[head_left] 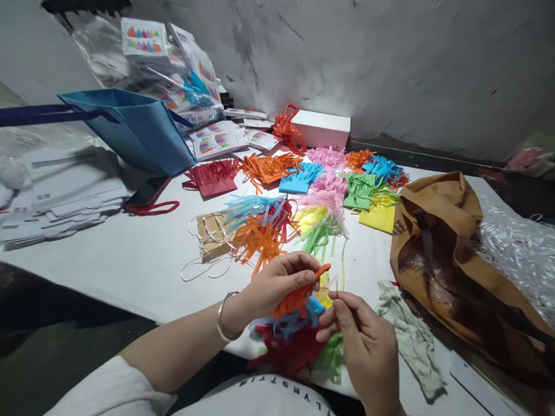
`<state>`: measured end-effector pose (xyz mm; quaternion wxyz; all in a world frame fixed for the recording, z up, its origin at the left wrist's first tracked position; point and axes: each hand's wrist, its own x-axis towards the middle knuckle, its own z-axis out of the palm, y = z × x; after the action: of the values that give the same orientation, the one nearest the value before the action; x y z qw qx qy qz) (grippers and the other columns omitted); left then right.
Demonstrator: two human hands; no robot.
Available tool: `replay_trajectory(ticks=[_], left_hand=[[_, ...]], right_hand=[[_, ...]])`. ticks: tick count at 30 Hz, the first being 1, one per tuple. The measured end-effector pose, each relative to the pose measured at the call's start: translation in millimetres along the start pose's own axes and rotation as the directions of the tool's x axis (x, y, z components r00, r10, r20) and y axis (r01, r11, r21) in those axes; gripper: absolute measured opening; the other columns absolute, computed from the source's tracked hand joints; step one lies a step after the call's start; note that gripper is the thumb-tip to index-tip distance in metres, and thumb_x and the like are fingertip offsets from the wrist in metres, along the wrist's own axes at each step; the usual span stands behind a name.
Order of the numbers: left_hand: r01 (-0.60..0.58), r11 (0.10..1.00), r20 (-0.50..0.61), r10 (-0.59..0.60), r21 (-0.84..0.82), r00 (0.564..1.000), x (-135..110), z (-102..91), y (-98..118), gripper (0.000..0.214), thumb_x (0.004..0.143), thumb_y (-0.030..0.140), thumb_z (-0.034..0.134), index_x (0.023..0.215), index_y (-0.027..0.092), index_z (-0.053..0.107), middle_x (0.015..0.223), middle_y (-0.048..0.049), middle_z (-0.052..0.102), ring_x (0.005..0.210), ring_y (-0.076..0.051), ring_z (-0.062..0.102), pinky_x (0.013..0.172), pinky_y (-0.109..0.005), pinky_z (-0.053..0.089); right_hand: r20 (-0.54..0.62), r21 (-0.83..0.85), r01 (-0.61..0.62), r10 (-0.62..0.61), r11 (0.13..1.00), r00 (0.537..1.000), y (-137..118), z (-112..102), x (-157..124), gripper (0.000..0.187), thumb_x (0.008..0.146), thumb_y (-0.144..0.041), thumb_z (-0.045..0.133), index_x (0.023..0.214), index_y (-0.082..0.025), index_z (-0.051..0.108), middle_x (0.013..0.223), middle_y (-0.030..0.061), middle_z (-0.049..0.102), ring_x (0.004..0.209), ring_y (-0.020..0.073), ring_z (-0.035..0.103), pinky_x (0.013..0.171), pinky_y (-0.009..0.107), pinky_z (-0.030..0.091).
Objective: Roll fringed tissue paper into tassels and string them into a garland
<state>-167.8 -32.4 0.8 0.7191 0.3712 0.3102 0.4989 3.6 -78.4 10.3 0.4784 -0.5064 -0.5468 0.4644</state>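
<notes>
My left hand (275,283) is closed on an orange paper tassel (295,300); its twisted top sticks out past my fingertips. Close by, my right hand (366,341) pinches a thin needle (337,286) that points up. The needle's tip stands a little apart from the tassel. Below my hands hang blue strips, a dark red tassel (288,346) and a green tassel (332,352) at the table edge. Just beyond my left hand lie loose orange tassels (260,237) and a brown card wound with white string (212,234).
Fringed paper bundles, among them a red one (214,178) and a yellow one (377,218), spread across the white table (151,263). A blue bag (139,133) and white cartons (65,185) stand left. On the right are a brown bag (437,225) and a crumpled cloth (410,341).
</notes>
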Motion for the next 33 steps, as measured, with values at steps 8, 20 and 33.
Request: replay_trajectory(ticks=[8, 20, 33], left_hand=[[-0.017, 1.0, 0.003, 0.017, 0.016, 1.0, -5, -0.6, -14, 0.025, 0.079, 0.032, 0.082, 0.089, 0.013, 0.068, 0.079, -0.0021, 0.069, 0.072, -0.01, 0.063, 0.067, -0.021, 0.05], [-0.094, 0.89, 0.034, 0.088, 0.446, 0.995, -11, -9.4, -16, 0.028, 0.089, 0.04, 0.069, 0.096, 0.012, 0.069, 0.08, -0.0044, 0.067, 0.062, -0.013, 0.066, 0.055, -0.022, 0.054], [-0.552, 0.367, 0.456, 0.318, 0.749, 0.831, -10, -11.6, -8, 0.017, 0.1, 0.022, 0.049, 0.095, 0.016, 0.064, 0.081, -0.0062, 0.07, 0.073, -0.014, 0.063, 0.069, -0.023, 0.048]], right_hand=[[0.071, -0.088, 0.004, 0.002, 0.996, 0.997, -1, 1, 4, 0.031, 0.095, -0.045, 0.054, 0.091, -0.019, 0.07, 0.056, -0.0036, 0.062, 0.041, 0.0108, 0.061, 0.045, 0.021, 0.048], [0.164, -0.094, -0.103, 0.117, 0.99, 0.979, 7, -7, 8, 0.036, 0.093, -0.05, 0.056, 0.08, -0.018, 0.067, 0.054, -0.0033, 0.06, 0.036, 0.0086, 0.054, 0.04, 0.019, 0.039], [0.324, 0.152, -0.297, 0.237, 0.943, 0.916, 17, -9, 16, 0.043, 0.089, -0.053, 0.063, 0.111, -0.016, 0.062, 0.066, -0.0023, 0.064, 0.044, 0.01, 0.057, 0.046, 0.022, 0.046]])
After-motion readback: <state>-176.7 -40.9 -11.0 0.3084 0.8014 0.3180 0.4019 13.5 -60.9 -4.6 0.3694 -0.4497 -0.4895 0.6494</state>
